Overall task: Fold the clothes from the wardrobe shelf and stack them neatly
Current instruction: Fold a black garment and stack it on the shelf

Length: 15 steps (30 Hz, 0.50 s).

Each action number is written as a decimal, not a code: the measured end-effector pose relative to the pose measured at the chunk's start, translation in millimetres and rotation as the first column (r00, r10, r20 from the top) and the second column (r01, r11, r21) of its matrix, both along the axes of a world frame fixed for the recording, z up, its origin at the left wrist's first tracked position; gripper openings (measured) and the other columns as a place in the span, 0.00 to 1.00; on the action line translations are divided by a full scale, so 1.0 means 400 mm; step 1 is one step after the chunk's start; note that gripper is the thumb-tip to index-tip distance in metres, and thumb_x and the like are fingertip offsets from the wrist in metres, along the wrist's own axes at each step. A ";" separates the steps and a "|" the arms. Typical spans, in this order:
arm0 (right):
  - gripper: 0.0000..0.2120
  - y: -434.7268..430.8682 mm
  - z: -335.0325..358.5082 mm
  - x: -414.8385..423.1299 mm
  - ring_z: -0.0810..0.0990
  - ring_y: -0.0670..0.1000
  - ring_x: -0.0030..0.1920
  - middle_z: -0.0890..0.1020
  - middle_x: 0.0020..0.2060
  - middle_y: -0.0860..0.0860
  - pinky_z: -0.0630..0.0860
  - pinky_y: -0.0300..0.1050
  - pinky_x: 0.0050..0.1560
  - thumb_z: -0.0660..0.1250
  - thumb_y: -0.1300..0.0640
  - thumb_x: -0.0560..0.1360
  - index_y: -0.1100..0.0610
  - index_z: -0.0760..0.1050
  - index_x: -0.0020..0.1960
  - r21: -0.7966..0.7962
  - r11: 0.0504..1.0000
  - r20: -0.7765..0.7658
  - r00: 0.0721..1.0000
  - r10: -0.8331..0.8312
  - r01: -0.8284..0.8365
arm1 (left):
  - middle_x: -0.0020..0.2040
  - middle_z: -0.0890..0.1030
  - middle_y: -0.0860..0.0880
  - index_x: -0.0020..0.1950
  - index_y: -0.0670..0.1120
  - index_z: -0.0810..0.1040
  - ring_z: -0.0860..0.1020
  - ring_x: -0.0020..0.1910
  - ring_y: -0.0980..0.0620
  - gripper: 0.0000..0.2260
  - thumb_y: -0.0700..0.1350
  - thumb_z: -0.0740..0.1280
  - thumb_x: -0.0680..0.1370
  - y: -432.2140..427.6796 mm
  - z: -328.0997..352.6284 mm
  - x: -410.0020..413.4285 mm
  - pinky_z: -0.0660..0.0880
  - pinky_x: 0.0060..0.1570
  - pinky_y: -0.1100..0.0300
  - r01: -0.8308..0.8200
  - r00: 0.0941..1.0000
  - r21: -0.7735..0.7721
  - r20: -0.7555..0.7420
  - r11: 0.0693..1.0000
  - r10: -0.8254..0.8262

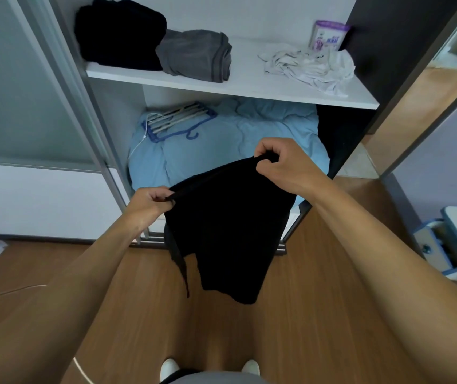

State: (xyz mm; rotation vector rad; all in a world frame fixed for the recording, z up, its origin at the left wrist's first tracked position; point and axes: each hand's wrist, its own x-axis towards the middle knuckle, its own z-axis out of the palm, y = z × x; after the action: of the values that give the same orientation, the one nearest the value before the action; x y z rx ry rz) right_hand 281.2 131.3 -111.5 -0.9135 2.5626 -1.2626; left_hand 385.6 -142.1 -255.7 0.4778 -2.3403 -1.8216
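Note:
A black garment (227, 231) hangs in the air in front of the open wardrobe, held by its top edge. My left hand (149, 202) pinches the left corner, and my right hand (280, 162) pinches the right corner, slightly higher. On the white shelf (244, 87) above lie a folded black pile (119, 34) at the left, a folded grey garment (194, 55) beside it, and a crumpled white garment (310, 67) at the right.
A purple-lidded container (328, 34) stands at the shelf's back right. Below the shelf a light blue duvet (221, 145) fills the wardrobe floor, with a blue hanger rack (177, 120) on it. The sliding door frame (88, 106) is left; a small blue-and-white stool (454, 239) is right on the wooden floor.

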 end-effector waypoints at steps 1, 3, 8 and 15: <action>0.06 0.000 0.000 -0.002 0.72 0.44 0.33 0.76 0.34 0.47 0.69 0.38 0.36 0.62 0.67 0.70 0.59 0.76 0.42 -0.007 1.000 -0.014 1.000 -0.009 0.009 | 0.41 0.83 0.48 0.45 0.41 0.85 0.79 0.44 0.52 0.10 0.28 0.68 0.75 -0.004 0.002 0.000 0.73 0.51 0.63 -0.032 0.999 -0.005 -0.005 0.999 0.032; 0.14 0.002 0.000 -0.008 0.73 0.43 0.34 0.78 0.38 0.43 0.72 0.40 0.39 0.61 0.65 0.70 0.52 0.79 0.49 0.051 0.999 -0.041 0.999 -0.015 0.017 | 0.40 0.83 0.49 0.44 0.43 0.85 0.79 0.44 0.53 0.12 0.27 0.68 0.74 -0.014 0.006 -0.001 0.74 0.49 0.64 -0.071 0.997 -0.007 -0.008 0.997 0.071; 0.18 0.000 -0.006 -0.039 0.79 0.53 0.55 0.83 0.52 0.48 0.77 0.53 0.59 0.61 0.65 0.69 0.50 0.82 0.51 0.441 0.896 -0.124 0.992 -0.003 0.058 | 0.37 0.85 0.53 0.42 0.47 0.86 0.82 0.40 0.57 0.16 0.28 0.66 0.75 -0.022 0.033 -0.014 0.76 0.41 0.71 -0.107 0.994 0.006 0.019 0.994 0.106; 0.10 -0.032 -0.027 -0.012 0.72 0.47 0.26 0.73 0.26 0.50 0.66 0.40 0.29 0.58 0.66 0.67 0.57 0.76 0.34 0.043 0.989 0.310 0.939 -0.150 0.143 | 0.30 0.83 0.56 0.37 0.51 0.85 0.80 0.29 0.61 0.19 0.29 0.64 0.76 -0.039 0.049 -0.032 0.74 0.30 0.71 -0.181 0.980 -0.022 0.078 0.983 0.182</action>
State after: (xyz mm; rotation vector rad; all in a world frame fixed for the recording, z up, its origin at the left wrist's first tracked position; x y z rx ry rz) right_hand 276.3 118.5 -122.4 -0.4771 2.4192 -1.2977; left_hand 372.7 -157.7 -236.0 0.7492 -2.2729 -1.7316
